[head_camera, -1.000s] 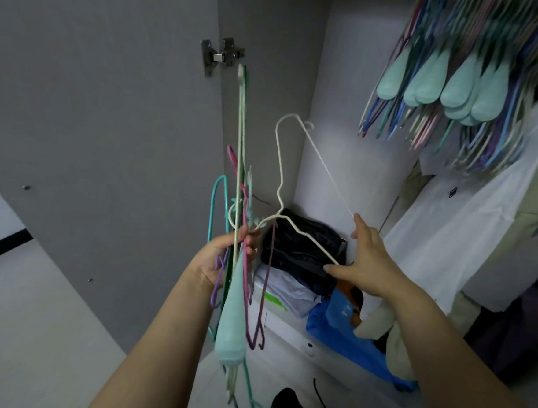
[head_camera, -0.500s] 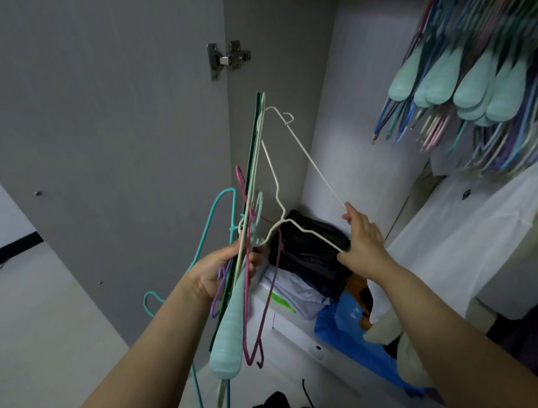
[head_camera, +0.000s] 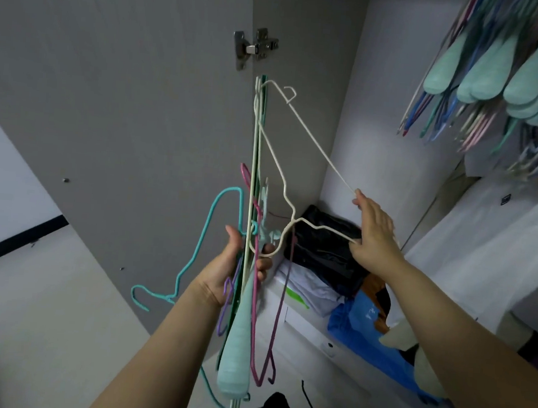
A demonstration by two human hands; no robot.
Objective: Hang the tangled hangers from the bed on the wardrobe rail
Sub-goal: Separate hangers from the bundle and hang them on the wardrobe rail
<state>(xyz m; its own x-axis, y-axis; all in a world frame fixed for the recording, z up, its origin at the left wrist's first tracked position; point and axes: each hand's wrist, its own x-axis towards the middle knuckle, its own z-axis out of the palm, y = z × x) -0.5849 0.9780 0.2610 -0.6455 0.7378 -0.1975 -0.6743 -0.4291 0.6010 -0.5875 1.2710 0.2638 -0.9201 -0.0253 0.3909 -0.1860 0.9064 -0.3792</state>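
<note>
My left hand (head_camera: pixel 237 271) grips a tangled bundle of hangers (head_camera: pixel 245 301) held upright: teal, pink, purple and green wire ones and a pale mint padded one hanging down. My right hand (head_camera: pixel 373 239) holds a cream wire hanger (head_camera: pixel 310 143) by its bar and shoulder; its hook end is still caught in the bundle near my left thumb. Many hangers (head_camera: pixel 505 83) hang in a row at the upper right inside the wardrobe; the rail itself is out of view.
The grey wardrobe door (head_camera: pixel 115 113) stands open on the left, with a metal hinge (head_camera: pixel 254 48). On the wardrobe floor lie a black bag (head_camera: pixel 325 239), folded white cloth and a blue bag (head_camera: pixel 358 324). White garments (head_camera: pixel 487 251) hang at the right.
The cream hanger has been swung upward and pulled to the right, partly out of the bundle. A teal wire hanger has dropped out to the left. Both hands have risen slightly.
</note>
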